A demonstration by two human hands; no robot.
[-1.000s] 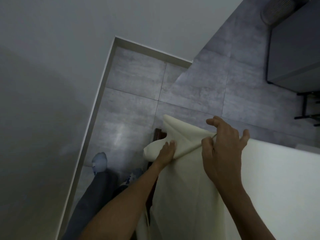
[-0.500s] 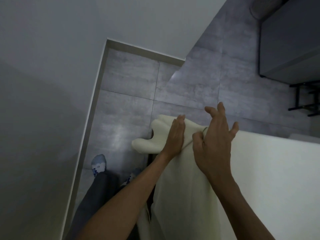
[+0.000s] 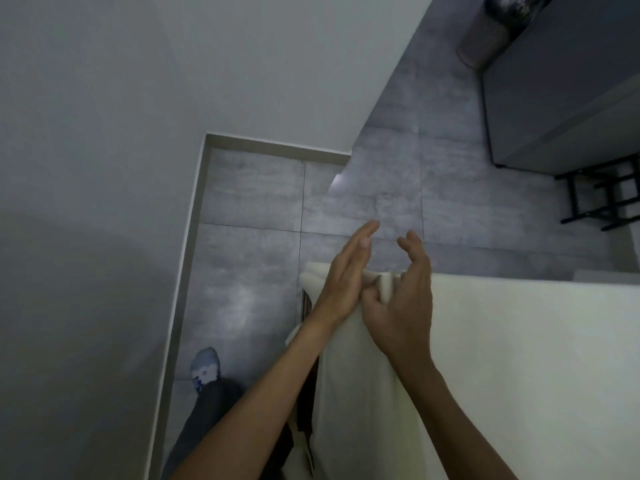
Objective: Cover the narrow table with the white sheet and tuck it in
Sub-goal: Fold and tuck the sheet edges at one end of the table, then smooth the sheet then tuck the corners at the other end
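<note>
The white sheet (image 3: pixel 519 358) lies over the narrow table and hangs down its near left end. A dark strip of the table's edge (image 3: pixel 306 306) shows beside the hanging cloth. My left hand (image 3: pixel 343 282) has straight fingers and presses flat against the folded corner of the sheet (image 3: pixel 313 275), its fingertips reaching past the table end. Right beside it, my right hand (image 3: pixel 405 313) pinches a small fold of the sheet between thumb and curled fingers at the same corner.
A pale wall and its baseboard (image 3: pixel 194 237) close in on the left. Grey floor tiles (image 3: pixel 363 202) lie beyond the table end. My shoe (image 3: pixel 206 367) stands below left. A dark cabinet (image 3: pixel 571 81), a black frame (image 3: pixel 602 199) and a ribbed bin (image 3: pixel 481 39) sit upper right.
My left hand slid forward along the corner fold and flattened it; the loose flap that stuck out to the left is now mostly under that hand. My right hand stayed pinching at the corner.
</note>
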